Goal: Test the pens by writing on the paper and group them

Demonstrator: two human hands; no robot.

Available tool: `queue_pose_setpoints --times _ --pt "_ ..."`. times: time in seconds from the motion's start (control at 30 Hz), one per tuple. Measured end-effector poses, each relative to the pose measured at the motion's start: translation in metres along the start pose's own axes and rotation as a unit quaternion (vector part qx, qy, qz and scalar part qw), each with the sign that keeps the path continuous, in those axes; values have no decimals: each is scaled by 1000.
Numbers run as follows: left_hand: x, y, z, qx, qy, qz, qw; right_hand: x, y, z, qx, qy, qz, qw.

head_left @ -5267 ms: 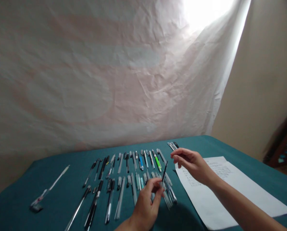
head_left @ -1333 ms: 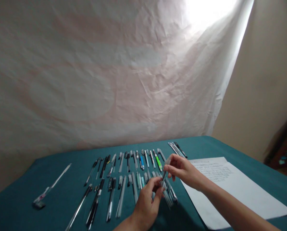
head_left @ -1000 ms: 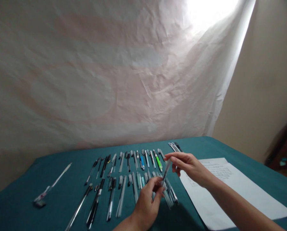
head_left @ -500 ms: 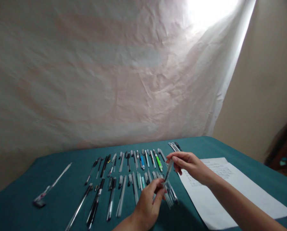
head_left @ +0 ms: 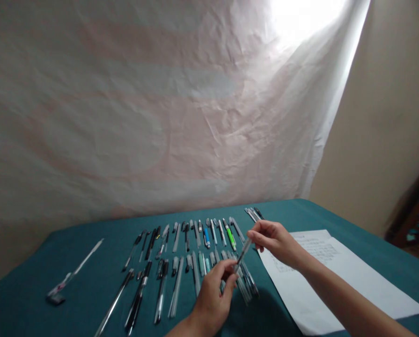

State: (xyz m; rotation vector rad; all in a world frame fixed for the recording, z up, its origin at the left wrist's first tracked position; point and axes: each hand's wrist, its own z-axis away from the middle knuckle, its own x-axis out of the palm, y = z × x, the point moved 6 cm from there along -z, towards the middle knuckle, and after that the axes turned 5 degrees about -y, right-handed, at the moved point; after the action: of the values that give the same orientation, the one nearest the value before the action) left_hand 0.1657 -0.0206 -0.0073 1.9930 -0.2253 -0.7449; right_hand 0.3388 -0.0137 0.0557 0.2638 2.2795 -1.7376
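Observation:
My left hand (head_left: 214, 292) pinches the lower end of a clear-barrelled pen (head_left: 243, 252), which slants up to the right. The fingertips of my right hand (head_left: 275, 241) close on its upper end. Something dark shows inside the lower part of the barrel; its tip is hidden by the left fingers. Behind and below the hands lie several clear pens (head_left: 248, 281) close together. Beyond them a green-gripped pen (head_left: 231, 238) and a blue pen (head_left: 206, 238) rest in the far row.
Two rows of pens and caps spread over the green cloth (head_left: 100, 267). Written-on paper sheets (head_left: 321, 281) lie under my right forearm. A few thin pens (head_left: 253, 214) sit at the back. Far left is a thin white stick with a dark end (head_left: 79, 267). A pale curtain (head_left: 160, 117) hangs behind.
My right hand has shifted slightly to the right and the pen leans more that way. Both hands keep their hold on the pen. The view has moved a little.

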Motion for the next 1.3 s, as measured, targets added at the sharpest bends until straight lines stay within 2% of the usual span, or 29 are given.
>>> queue_pose_setpoints --times 0.1,0.23,0.3,0.4,0.57,0.8,1.03,1.2,1.3 --pt "-1 -1 -1 2 7 -4 1000 0 -2 1 6 2 -1 1000" --pt "-1 -2 -2 -1 9 7 1000 2 -11 3 10 -73 -53 996" --pt "-1 -2 -2 -4 6 5 1000 3 -14 4 3 -89 -70 994" --pt "0 -1 -2 -4 -1 -5 1000 6 -8 2 7 -77 -82 994" --pt "1 0 -1 -1 -12 -12 1000 6 7 -2 29 5 -124 992" --pt "2 1 -2 2 -11 27 1000 12 2 1 26 -94 -185 978" --pt "2 1 -2 8 -12 28 999 11 4 -1 4 -19 -157 987" --pt "2 1 -2 -2 -8 42 999 13 2 0 6 -65 -183 981" --pt "2 0 -1 3 -5 41 999 13 4 -1 5 -53 -155 986"
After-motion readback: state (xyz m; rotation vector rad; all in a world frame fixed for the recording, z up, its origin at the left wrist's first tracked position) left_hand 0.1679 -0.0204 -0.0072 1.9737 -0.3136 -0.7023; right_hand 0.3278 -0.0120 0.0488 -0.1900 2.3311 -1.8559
